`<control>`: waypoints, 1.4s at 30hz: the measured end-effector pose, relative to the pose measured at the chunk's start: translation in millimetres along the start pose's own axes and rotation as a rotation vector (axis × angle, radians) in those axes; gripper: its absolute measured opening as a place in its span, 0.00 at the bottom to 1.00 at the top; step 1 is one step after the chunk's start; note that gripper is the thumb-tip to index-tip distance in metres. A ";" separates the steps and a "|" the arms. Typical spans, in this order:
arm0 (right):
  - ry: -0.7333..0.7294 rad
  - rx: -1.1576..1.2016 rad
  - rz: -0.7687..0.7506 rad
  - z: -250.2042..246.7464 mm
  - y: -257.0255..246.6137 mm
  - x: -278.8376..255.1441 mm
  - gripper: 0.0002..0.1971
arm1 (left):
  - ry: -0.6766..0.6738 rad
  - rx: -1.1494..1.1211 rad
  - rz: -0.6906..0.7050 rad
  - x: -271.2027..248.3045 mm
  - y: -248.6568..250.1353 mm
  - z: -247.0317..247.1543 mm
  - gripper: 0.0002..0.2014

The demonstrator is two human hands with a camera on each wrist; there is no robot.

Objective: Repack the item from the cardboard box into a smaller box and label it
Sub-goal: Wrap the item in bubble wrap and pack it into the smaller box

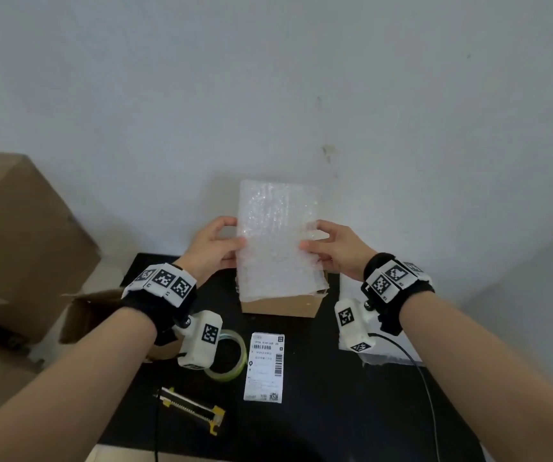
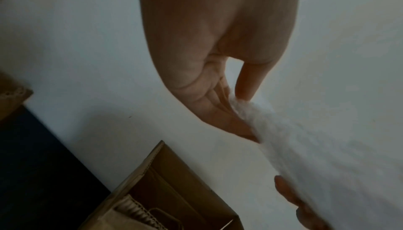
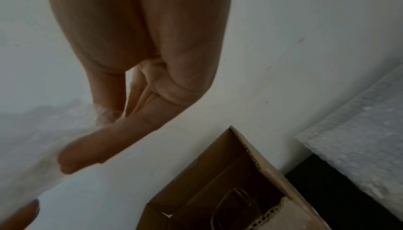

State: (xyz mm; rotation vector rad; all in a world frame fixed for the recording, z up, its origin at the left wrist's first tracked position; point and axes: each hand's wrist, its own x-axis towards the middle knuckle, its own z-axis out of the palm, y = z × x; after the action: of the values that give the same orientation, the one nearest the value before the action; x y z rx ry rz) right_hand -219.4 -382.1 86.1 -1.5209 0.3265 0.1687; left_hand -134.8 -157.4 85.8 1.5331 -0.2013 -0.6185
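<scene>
Both hands hold a white bubble-wrap sheet (image 1: 276,238) upright above the small cardboard box (image 1: 281,305) on the black table. My left hand (image 1: 216,243) pinches its left edge between thumb and fingers; my right hand (image 1: 330,243) pinches its right edge. In the left wrist view the bubble wrap (image 2: 305,147) runs from the fingers (image 2: 226,118), and the open small box (image 2: 165,190) below has something inside. The right wrist view shows the same box (image 3: 235,182) under the fingers (image 3: 104,144). A white shipping label (image 1: 264,366) lies on the table in front of the box.
A tape roll (image 1: 231,356) and a yellow-black box cutter (image 1: 190,406) lie at front left. Large cardboard boxes (image 1: 18,241) stand at the left, one with an open flap (image 1: 91,311). More bubble wrap (image 1: 385,358) lies on the right. A wall (image 1: 268,95) rises behind the table.
</scene>
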 end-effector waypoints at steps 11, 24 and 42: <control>0.108 0.108 0.073 -7.9 -4.8 15.8 0.14 | -0.029 -0.044 -0.028 1.9 -1.9 -2.5 0.13; 0.108 -0.240 0.126 -8.4 11.3 27.5 0.27 | 0.103 0.276 0.109 22.7 -25.5 8.3 0.13; 0.206 -1.189 -0.236 57.1 10.8 54.3 0.14 | -0.126 1.149 0.059 6.1 -87.9 1.1 0.11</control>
State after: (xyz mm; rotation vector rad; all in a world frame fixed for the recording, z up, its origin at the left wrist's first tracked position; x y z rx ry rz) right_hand -165.4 -329.8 59.8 -2.7495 0.1979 -0.0013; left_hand -152.1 -154.5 -0.5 2.5679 -0.7937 -0.5693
